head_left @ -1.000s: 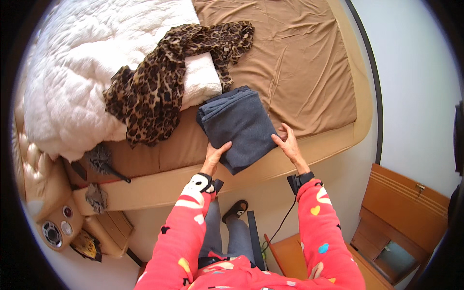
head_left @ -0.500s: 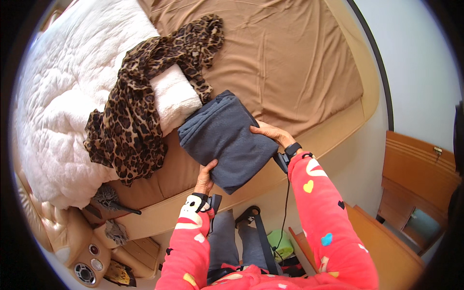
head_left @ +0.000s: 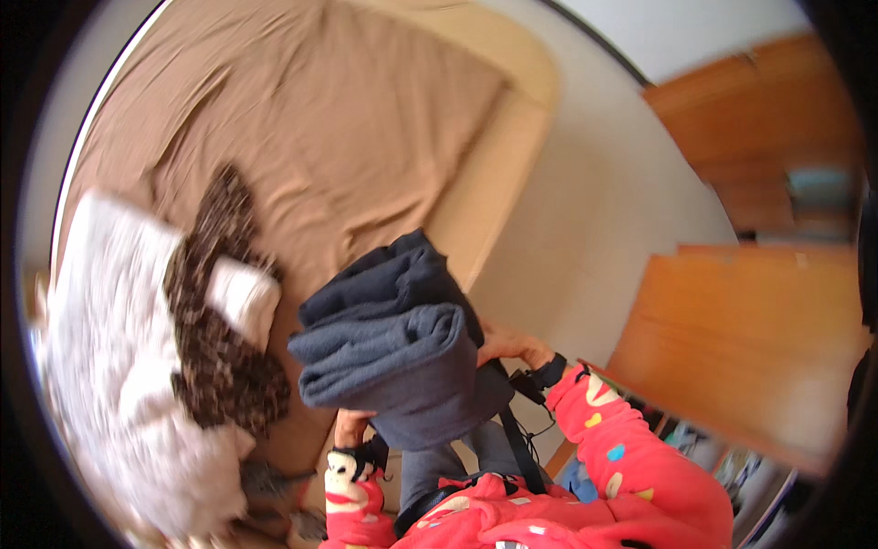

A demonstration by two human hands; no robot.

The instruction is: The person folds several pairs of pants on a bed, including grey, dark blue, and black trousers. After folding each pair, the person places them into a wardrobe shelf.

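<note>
A thick folded dark blue-grey cloth [head_left: 393, 366] is held up in front of my body; whether it is a garment or a blanket I cannot tell. My left hand [head_left: 352, 426] grips it from below at its lower left, fingers mostly hidden under the folds. On the other side, my right hand [head_left: 501, 344] clasps the right edge, fingers partly behind it. Left of the cloth, on the bed, lies a crumpled leopard-print garment [head_left: 242, 389], with a small folded white fluffy piece [head_left: 243, 300] on it.
The bed [head_left: 357, 119] has a wrinkled brown sheet and a pale padded edge. A white fluffy quilt [head_left: 119, 348] covers its left side. At right stand an orange-brown wooden cabinet [head_left: 732, 339] and another wooden piece [head_left: 759, 128], blurred. Below the cabinet sit several small items.
My view has swung right, so the bed shifts left and the cabinet comes in. The folded cloth has come off the bed edge, nearer my body, and is tilted to show its layered folds.
</note>
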